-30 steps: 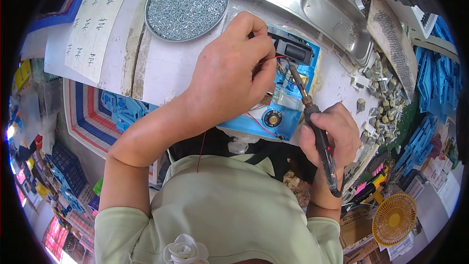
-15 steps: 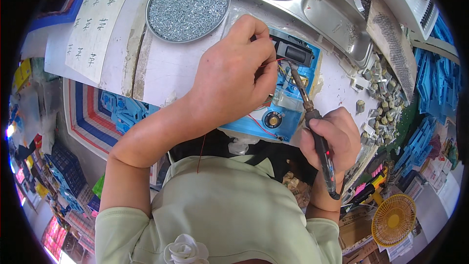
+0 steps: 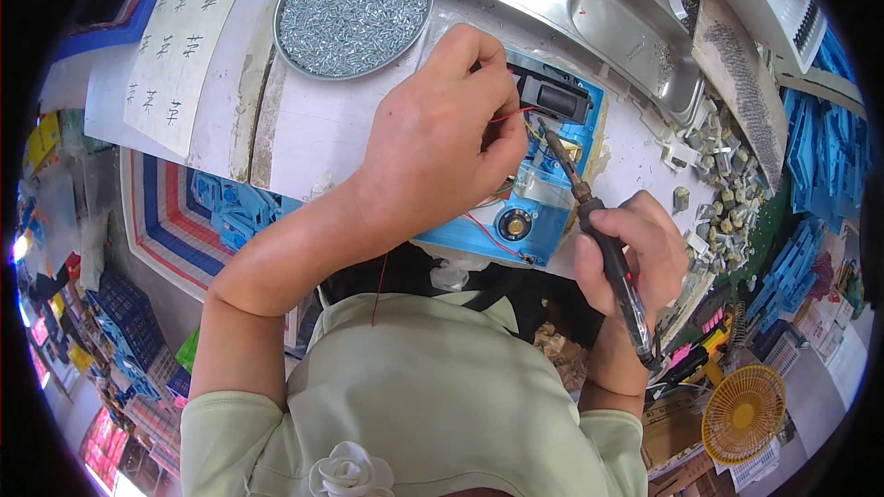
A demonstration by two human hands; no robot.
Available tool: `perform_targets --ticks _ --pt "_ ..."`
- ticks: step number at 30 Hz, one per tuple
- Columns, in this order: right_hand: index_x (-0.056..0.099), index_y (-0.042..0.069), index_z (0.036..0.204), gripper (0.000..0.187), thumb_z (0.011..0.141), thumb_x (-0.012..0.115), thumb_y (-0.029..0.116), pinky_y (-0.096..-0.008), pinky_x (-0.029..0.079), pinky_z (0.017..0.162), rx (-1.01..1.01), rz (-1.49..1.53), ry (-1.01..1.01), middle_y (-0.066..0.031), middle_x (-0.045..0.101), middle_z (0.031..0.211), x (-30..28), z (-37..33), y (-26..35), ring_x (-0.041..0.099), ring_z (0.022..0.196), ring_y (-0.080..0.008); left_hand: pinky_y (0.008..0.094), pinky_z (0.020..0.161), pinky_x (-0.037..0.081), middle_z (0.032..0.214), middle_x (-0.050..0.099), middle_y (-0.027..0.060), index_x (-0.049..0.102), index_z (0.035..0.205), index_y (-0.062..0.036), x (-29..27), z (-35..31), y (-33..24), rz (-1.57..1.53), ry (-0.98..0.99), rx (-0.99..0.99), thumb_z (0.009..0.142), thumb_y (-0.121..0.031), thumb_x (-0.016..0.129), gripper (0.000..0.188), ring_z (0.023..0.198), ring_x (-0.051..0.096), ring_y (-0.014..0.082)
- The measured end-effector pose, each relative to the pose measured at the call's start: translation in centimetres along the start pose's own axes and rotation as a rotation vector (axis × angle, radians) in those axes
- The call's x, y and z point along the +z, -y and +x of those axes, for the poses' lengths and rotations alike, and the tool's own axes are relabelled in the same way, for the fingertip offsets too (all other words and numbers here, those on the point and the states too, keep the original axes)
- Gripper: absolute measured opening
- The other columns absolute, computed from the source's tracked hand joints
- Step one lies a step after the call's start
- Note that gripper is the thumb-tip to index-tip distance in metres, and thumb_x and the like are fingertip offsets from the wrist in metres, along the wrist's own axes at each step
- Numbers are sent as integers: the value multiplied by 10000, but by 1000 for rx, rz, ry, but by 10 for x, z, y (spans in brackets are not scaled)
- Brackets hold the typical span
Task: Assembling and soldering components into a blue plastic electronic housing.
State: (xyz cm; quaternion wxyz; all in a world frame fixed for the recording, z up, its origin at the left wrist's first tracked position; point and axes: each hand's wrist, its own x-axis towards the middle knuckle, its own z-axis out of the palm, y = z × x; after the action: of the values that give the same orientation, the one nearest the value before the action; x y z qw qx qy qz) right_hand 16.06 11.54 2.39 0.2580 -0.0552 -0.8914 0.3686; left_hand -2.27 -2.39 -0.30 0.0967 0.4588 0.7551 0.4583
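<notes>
At 1 blue casing [image 3: 551, 225], L fingers [image 3: 498, 92] (partly hidden) pinch 1 red wire [image 3: 512, 114], R fingers [image 3: 637, 226] grip 1 soldering iron [image 3: 608, 249].

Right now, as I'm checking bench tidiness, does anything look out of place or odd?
Yes: a thin red wire trails from under the left forearm onto the shirt, oddly away from the blue casing. Small metal parts also lie heaped outside the steel tray, though that may be intentional.

My feed shows an electronics-assembly workshop: screws [image 3: 354, 11] at eleven o'clock, soldering iron [image 3: 610, 253] and blue plastic parts [image 3: 816, 147] toward three.
</notes>
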Motion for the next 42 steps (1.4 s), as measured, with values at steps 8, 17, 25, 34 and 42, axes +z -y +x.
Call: perform_targets --ticks 8,17,25,34,42 --pt "681 42 1003 287 734 775 8 -300 412 491 -4 0 1 -56 611 657 6 4 -4 505 517 -200 316 626 523 1019 558 114 630 830 -4 3 1 2 62 -27 42 780 -4 736 118 730 615 223" --pt "683 47 1008 285 741 783 27 -299 404 488 -12 -6 -7 -53 603 651 5 6 -4 503 519 -198 324 623 524 1039 553 111 616 852 -7 4 1 0 68 -25 33 793 -11 730 128 740 616 222" --pt "680 60 1015 285 755 794 44 -305 407 490 13 -14 3 -58 618 663 3 6 -3 505 522 -202 353 656 527 1038 549 115 603 877 -1 6 0 -2 116 -25 34 798 -18 730 151 793 622 258" --pt "685 43 1019 284 766 813 60 -306 415 494 27 -31 10 -76 659 703 0 5 -3 521 531 -202 369 678 521 1042 548 118 598 878 0 8 -2 -2 119 -40 57 801 -31 732 157 808 616 276" --pt "680 15 1014 290 761 817 49 -298 410 490 4 -6 10 -93 677 714 -4 2 -3 527 529 -198 369 682 523 1051 555 123 600 876 -2 8 -1 -4 148 -38 41 806 -41 724 148 796 620 281"
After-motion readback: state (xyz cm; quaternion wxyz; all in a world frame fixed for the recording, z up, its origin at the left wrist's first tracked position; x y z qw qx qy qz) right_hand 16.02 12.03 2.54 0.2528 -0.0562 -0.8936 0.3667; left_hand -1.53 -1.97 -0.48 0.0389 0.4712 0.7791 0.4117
